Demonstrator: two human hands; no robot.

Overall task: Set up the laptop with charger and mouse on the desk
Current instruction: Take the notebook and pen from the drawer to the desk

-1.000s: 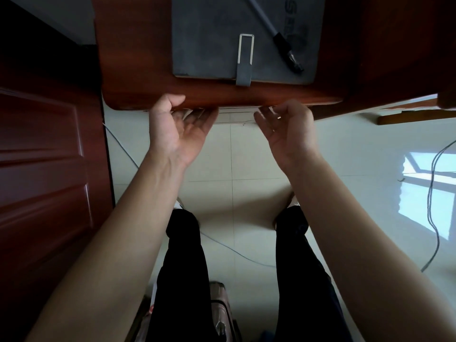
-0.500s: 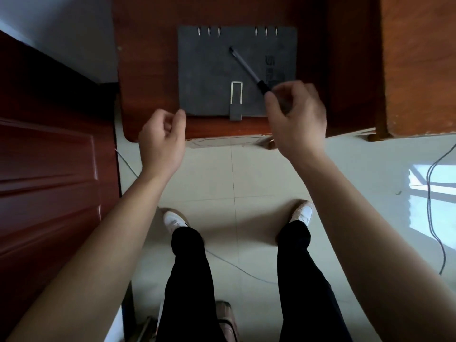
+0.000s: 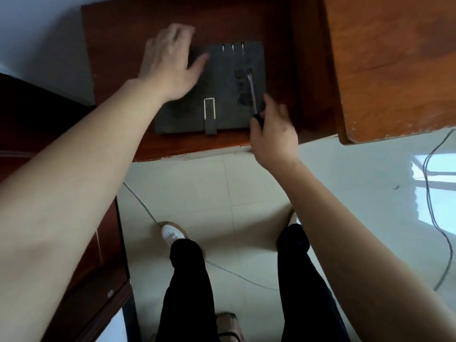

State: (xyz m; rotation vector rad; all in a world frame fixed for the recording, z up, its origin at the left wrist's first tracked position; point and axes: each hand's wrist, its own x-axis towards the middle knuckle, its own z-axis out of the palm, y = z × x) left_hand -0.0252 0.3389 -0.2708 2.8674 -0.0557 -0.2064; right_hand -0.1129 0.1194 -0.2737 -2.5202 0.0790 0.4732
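Head view: I'm watching both hands work.
Right hand (image 3: 272,129): pinching the pen (image 3: 252,91), shaft pointing away.
Left hand (image 3: 170,61): spread flat on the notebook (image 3: 222,95).
Surface (image 3: 278,33): laptop, charger, mouse nowhere visible.

We observe a home or office room: a reddish wooden desk (image 3: 118,77) bearing a grey ring-bound notebook (image 3: 222,99), a panelled wooden door (image 3: 37,134), pale floor tiles (image 3: 246,183) with loose cables (image 3: 429,193).

The grey notebook (image 3: 222,95) cover bears a dark logo, perhaps "S", too blurred to read.
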